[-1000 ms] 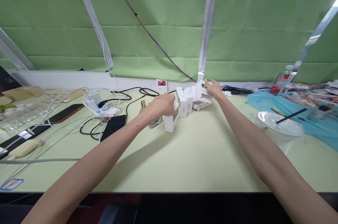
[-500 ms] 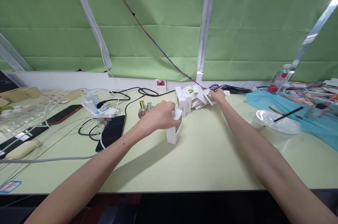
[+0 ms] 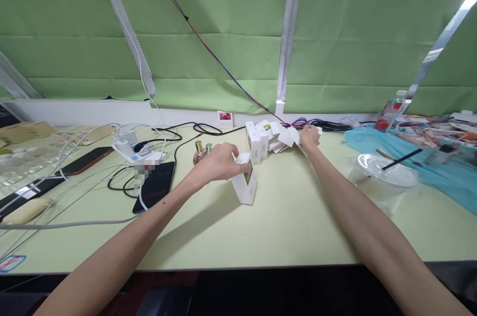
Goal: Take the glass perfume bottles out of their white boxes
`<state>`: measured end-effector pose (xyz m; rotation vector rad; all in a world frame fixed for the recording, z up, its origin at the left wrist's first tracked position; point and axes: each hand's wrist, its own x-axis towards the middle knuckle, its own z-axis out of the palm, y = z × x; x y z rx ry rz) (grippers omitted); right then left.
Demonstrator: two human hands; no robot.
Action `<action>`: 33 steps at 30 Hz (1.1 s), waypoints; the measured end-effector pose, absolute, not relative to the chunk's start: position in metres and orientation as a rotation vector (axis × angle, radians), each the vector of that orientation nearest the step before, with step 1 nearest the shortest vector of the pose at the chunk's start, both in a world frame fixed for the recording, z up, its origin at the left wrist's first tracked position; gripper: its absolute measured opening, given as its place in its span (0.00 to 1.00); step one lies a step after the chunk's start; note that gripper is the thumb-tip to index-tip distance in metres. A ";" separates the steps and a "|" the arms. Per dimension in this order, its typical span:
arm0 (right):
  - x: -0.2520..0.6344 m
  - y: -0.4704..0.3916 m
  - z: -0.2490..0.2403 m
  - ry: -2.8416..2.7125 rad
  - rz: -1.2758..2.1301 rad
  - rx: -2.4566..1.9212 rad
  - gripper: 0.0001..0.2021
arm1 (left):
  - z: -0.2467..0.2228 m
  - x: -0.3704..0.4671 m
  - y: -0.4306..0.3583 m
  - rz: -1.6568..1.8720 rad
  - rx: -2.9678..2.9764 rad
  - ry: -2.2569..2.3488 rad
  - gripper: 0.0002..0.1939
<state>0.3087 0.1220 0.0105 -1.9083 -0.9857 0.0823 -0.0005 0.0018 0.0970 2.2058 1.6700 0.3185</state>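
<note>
Near the middle of the table (image 3: 290, 226), my left hand (image 3: 219, 161) grips the top of a small white box (image 3: 244, 188), which stands slightly tilted and has a cut-out window. Further back, my right hand (image 3: 309, 137) is closed on a white carton piece (image 3: 296, 138) at the right end of a pile of folded white cartons (image 3: 276, 138). Two upright white boxes (image 3: 254, 144) stand just left of that pile. Small bottles with gold and silver caps (image 3: 198, 151) are partly hidden behind my left hand.
A black phone (image 3: 156, 184), a power strip (image 3: 143, 157) and tangled cables lie left. At the right are a lidded plastic cup (image 3: 387, 172) with a black straw, a blue plastic sheet (image 3: 428, 167) and a bottle (image 3: 391, 110). A small picture card (image 3: 225, 119) stands at the back.
The white box in my left hand has turned and tilted, showing more of its window. My right hand has shifted slightly right with the carton piece, away from the pile.
</note>
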 end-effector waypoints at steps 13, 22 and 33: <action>0.195 0.008 0.000 -1.754 0.484 -1.671 0.16 | 0.040 -0.028 0.009 0.427 1.660 1.284 0.26; 0.221 -0.028 0.000 -1.786 1.225 -1.385 0.16 | 0.021 -0.034 0.014 0.228 1.644 1.224 0.30; 0.224 -0.028 -0.003 -1.559 1.319 -1.326 0.15 | 0.014 -0.031 0.003 0.418 1.599 1.367 0.31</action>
